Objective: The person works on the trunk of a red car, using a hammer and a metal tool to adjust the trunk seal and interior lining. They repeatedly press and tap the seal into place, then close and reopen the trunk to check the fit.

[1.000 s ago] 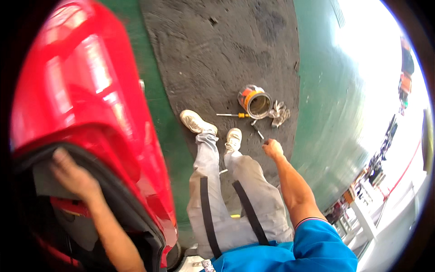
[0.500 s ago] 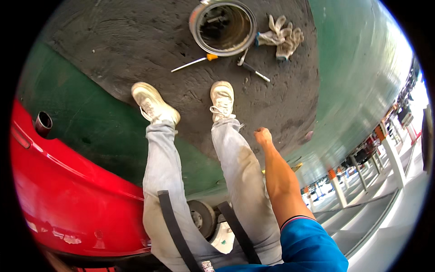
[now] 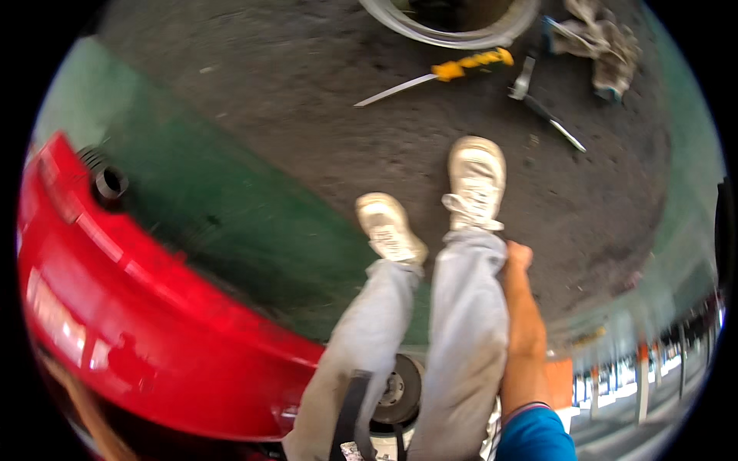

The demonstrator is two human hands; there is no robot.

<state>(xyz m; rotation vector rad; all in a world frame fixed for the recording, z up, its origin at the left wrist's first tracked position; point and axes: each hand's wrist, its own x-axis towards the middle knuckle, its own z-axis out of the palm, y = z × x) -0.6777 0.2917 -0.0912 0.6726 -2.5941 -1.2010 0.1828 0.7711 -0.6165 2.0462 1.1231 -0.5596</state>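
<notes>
My right hand (image 3: 520, 253) hangs low beside my right trouser leg, its fingers curled and partly behind the leg. What it holds, if anything, is hidden. At the lower left my left forearm (image 3: 91, 419) shows beside a red car bumper (image 3: 169, 307); its hand is too dark and smeared to read. On the dark mat (image 3: 307, 100) ahead of my shoes lies a screwdriver with a yellow handle (image 3: 469, 66). To its right is a hammer-like metal tool with a dark grip (image 3: 538, 107). Work gloves (image 3: 603, 50) lie farther right.
A round metal bucket (image 3: 453, 37) stands at the top of the mat. An exhaust pipe (image 3: 111, 183) sticks out by the red bumper. Green floor (image 3: 254, 207) borders the mat, and a wheel (image 3: 400, 388) shows between my legs. White posts (image 3: 643, 380) stand at the far right.
The view has swung, so the tools, bucket and gloves sit farther right and higher. My left foot has shifted closer to the right one, and my left forearm has come into view.
</notes>
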